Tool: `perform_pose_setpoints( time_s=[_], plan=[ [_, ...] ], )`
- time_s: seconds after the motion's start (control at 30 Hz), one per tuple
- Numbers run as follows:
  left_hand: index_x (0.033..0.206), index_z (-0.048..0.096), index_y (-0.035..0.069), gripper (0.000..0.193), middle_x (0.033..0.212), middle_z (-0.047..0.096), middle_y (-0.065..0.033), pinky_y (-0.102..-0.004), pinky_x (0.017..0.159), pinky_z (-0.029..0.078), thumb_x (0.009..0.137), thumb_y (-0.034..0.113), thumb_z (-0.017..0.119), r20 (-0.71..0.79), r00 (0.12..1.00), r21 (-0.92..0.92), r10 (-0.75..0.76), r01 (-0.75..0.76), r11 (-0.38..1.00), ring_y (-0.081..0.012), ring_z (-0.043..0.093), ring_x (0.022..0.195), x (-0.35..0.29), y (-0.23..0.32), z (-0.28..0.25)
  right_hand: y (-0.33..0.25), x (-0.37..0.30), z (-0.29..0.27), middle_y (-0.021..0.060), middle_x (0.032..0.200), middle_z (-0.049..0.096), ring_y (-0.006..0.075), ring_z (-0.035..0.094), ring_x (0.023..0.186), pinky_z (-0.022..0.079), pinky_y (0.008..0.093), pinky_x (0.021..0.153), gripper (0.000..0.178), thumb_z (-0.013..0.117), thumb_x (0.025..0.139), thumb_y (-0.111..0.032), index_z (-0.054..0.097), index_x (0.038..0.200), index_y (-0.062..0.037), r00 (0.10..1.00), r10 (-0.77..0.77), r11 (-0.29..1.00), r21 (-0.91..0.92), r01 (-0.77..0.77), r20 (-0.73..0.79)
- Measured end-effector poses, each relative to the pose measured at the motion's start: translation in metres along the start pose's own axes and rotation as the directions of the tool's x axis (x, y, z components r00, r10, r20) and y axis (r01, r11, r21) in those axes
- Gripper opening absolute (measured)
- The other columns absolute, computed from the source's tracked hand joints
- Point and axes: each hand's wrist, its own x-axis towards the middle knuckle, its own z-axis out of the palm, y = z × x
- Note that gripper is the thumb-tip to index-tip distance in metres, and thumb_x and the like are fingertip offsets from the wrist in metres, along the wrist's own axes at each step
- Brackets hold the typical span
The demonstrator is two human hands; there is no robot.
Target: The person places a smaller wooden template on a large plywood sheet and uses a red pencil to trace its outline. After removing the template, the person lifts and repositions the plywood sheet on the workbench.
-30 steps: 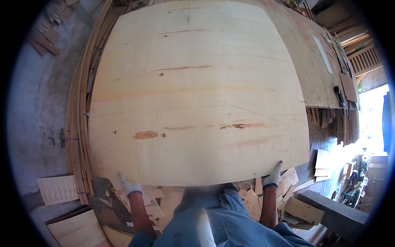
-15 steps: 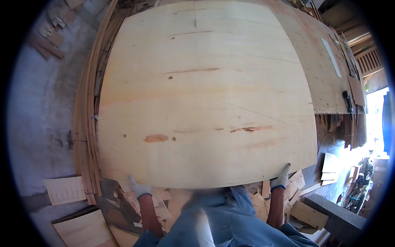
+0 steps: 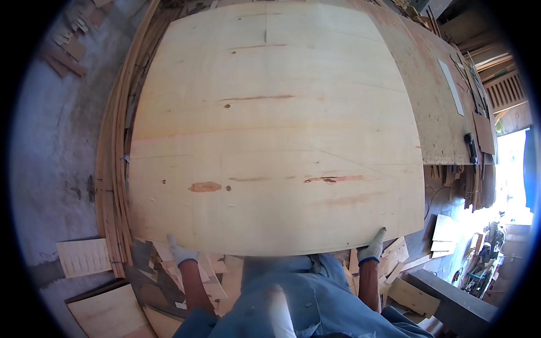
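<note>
Plywood sheet (image 3: 276, 129), pale and huge, gripped at its near edge by both gloved hands: left hand (image 3: 181, 252) under one corner, right hand (image 3: 372, 250) clutching the other.

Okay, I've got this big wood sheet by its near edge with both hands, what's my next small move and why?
Probably slide the sheet a bit left. Both hands, left and right, grip its near edge, and its left side sits inside the stack's left edge.
</note>
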Motion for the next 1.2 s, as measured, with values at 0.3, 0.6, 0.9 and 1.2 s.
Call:
perform_pose_setpoints(
  time_s=[0.3, 0.6, 0.9, 1.2],
  plan=[
    [0.142, 0.045, 0.010, 0.062, 0.140, 0.052, -0.0132, -0.0543, 0.101, 0.045, 0.097, 0.053, 0.049, 0.067, 0.998, -0.022, 0.020, -0.018, 1.000, -0.0350, 0.053, 0.123, 0.024, -0.001, -0.024, -0.011, -0.013, 0.007, 0.0057, 0.121, 0.064, 0.0239, 0.066, 0.103, 0.057, 0.0409, 0.081, 0.059, 0.051, 0.096, -0.061, 0.053, 0.133, -0.0151, 0.999, -0.007, 1.000, 0.004, 0.007, -0.050],
    [0.140, 0.047, 0.009, 0.063, 0.136, 0.055, -0.0133, -0.0497, 0.100, 0.047, 0.096, 0.054, 0.054, 0.029, 1.000, -0.004, -0.009, 0.009, 1.000, -0.0330, 0.056, 0.119, -0.018, 0.041, -0.007, -0.049, -0.054, 0.016, 0.0062, 0.116, 0.065, 0.0224, 0.066, 0.102, 0.058, 0.0388, 0.081, 0.053, 0.054, 0.098, -0.054, 0.053, 0.131, -0.0119, 0.994, -0.110, 0.990, -0.094, 0.109, -0.008],
    [0.139, 0.049, 0.011, 0.061, 0.134, 0.057, -0.0109, -0.0486, 0.098, 0.048, 0.094, 0.052, 0.056, -0.002, 1.000, -0.041, -0.028, 0.028, 0.999, -0.0312, 0.057, 0.119, 0.021, 0.011, -0.035, -0.035, -0.055, 0.037, 0.0064, 0.115, 0.065, 0.0216, 0.066, 0.099, 0.059, 0.0363, 0.077, 0.049, 0.050, 0.101, -0.050, 0.052, 0.132, -0.0113, 0.996, 0.038, 0.999, 0.029, -0.036, -0.082],
    [0.138, 0.049, 0.010, 0.062, 0.134, 0.057, -0.0120, -0.0521, 0.097, 0.049, 0.094, 0.053, 0.057, -0.051, 0.999, 0.002, -0.015, 0.015, 1.000, -0.0331, 0.057, 0.119, 0.022, 0.009, -0.024, -0.033, -0.056, 0.041, 0.0060, 0.122, 0.062, 0.0212, 0.063, 0.107, 0.056, 0.0357, 0.086, 0.053, 0.044, 0.103, -0.051, 0.051, 0.134, -0.0093, 0.998, 0.054, 0.998, 0.029, -0.053, -0.043]
  ],
)
